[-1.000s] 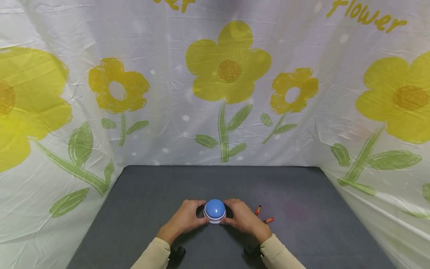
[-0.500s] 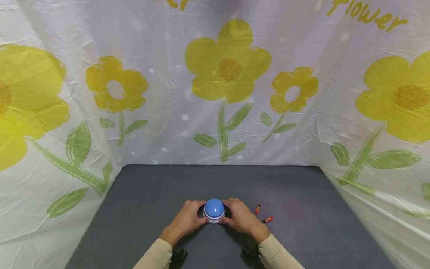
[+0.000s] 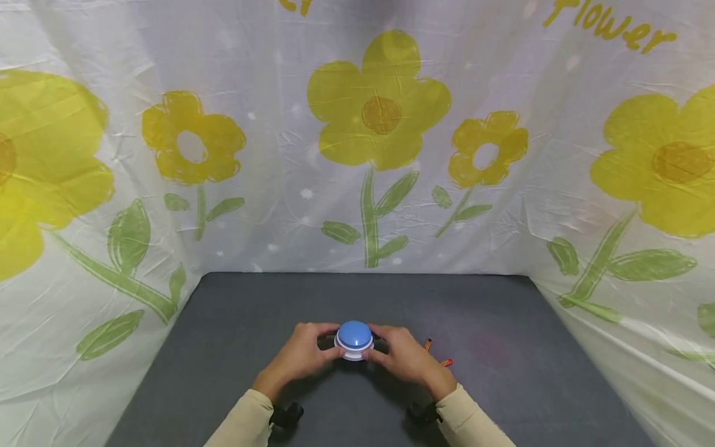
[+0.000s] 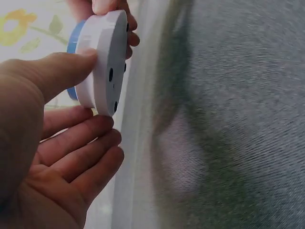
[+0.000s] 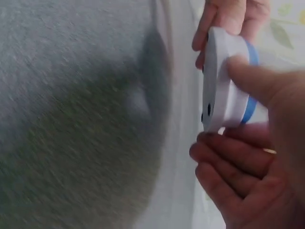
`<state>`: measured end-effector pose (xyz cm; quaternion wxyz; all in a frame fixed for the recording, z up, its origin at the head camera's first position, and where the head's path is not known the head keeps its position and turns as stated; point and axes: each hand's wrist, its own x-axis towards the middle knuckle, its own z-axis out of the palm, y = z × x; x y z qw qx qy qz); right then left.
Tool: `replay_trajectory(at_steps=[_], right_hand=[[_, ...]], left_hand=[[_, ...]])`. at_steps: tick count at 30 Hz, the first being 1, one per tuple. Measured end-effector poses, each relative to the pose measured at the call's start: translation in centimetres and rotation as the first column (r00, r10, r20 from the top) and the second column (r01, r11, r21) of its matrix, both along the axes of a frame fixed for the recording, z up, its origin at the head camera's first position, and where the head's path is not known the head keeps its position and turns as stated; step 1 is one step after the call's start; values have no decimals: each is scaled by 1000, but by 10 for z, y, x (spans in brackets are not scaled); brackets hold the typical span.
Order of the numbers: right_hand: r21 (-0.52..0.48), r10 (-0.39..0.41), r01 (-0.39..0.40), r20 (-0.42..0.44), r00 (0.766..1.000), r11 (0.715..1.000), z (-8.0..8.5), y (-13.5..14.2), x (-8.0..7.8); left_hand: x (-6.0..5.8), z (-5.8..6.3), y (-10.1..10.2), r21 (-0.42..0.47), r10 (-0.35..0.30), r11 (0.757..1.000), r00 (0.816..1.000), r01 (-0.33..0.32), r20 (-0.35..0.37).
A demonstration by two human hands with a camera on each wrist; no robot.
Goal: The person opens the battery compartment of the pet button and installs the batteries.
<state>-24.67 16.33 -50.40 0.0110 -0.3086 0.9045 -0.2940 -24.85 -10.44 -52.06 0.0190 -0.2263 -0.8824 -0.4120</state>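
The blue-domed button (image 3: 354, 335) is in the air, a little above the dark counter (image 3: 357, 297), between the two hands. The left hand (image 3: 301, 351) pinches its white base (image 3: 354, 356) from one side and the right hand (image 3: 404, 352) pinches it from the other, each with thumb and fingers; in the wrist views the remaining fingers are loosely extended.

The base wall looks smooth and the hold is near the fingertips, so I think it could slip down if one hand loosens its pressure. If one hand rises more than the other, the button could tip sideways. A finger which moves onto the dome could also press it by accident. Two small red cylinders (image 3: 446, 362) lie beside the right wrist; a sweep of this arm might roll them away.

The dome points upward, and the flat underside with dark spots (image 4: 111, 75) faces the counter. The button is round, therefore it has no clear long axis; its central axis seems near to upright.
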Motion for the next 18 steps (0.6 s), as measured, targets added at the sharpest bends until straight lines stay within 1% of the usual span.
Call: replay_trajectory(at_steps=[1, 3, 7, 9, 11, 14, 16, 18], right_hand=[[0, 2, -2, 0, 1000, 1000, 3, 1, 0], [4, 2, -2, -15, 1000, 1000, 6, 2, 0], [-3, 3, -3, -99, 995, 1000, 11, 4, -2], [-25, 1, -5, -134, 991, 1000, 11, 5, -3], [-53, -7, 0, -138, 990, 999, 12, 5, -4], [-96, -22, 9, -134, 991, 995, 15, 3, -3], [-113, -37, 22, -127, 991, 993, 17, 2, -3], [-121, -49, 33, -140, 989, 992, 18, -1, -3]], left_hand=[[0, 1, -1, 19, 7, 1000, 999, -7, 33], [1, 4, -2, 53, 14, 998, 997, -18, 74], [3, 4, -1, 119, 60, 990, 992, -74, 115], [4, 5, 1, 185, 93, 976, 988, -116, 126], [5, 5, 3, 268, 133, 949, 983, -164, 129], [6, 8, 5, 370, 207, 899, 972, -234, 110], [6, 10, 8, 403, 266, 870, 959, -284, 101], [7, 13, 11, 429, 318, 841, 943, -330, 102]])
